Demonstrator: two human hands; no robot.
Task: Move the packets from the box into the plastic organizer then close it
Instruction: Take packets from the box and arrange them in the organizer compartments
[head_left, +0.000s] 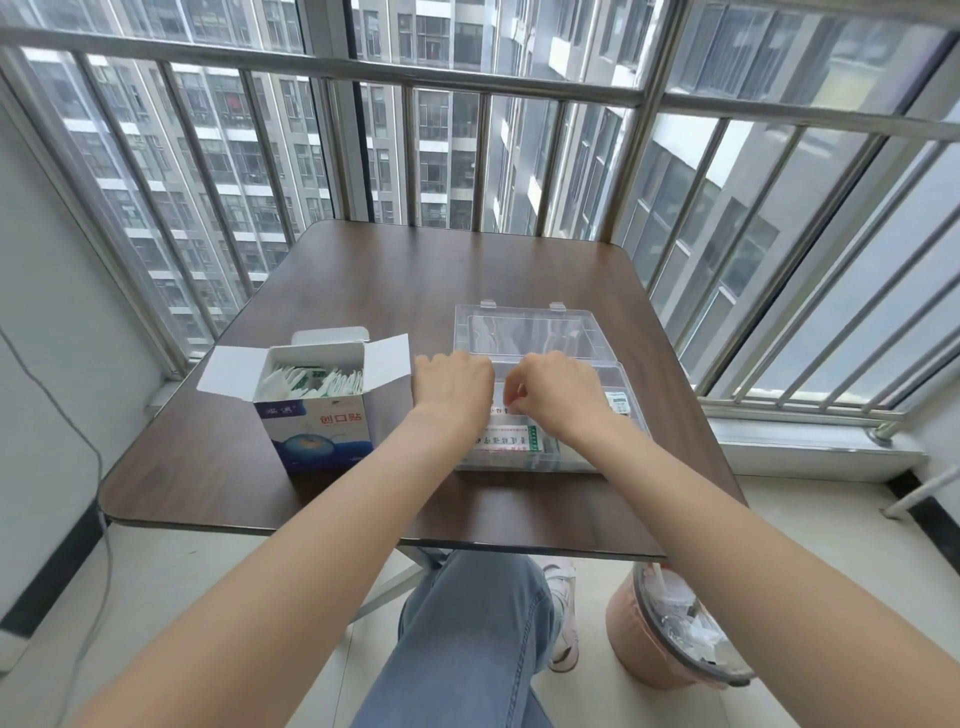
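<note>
Red characters 创口贴 printed across the white upper front of the box (317, 415), a small blue tab with pale writing at its top left, too blurred to read, and a blue globe-like picture beneath. Standing upright toward the table's (363, 270) left edge, near the front, all four flaps folded out. Packed inside, white packets (310, 383) on edge, some showing green print.

Just right of the box, nearer the table's right edge, the clear plastic organizer (613, 415), its transparent lid (530, 332) swung back toward the far edge on two small hinges tabs and lying open. Inside the front part, a flat white packet (506, 439) with a green strip and rows of dark and red characters, upside down and not legible. At the right inner wall, a small label (618, 405) with green and grey print, unreadable.

Both hands over the organizer's opening, hiding much of its contents. Left hand (453, 387) at the left wall, knuckles up, fingers curled downward and out of sight, so cannot tell what they touch. Right hand (556, 387) beside it, fingers bent, thumb and forefinger pinched close together at something pale and small, not clearly made out.

Beyond the far edge, metal window bars (467, 88) and apartment towers. Below the front edge, blue jeans (467, 639); on the floor by the right corner, a pinkish waste bin (670, 629) holding white scraps.
</note>
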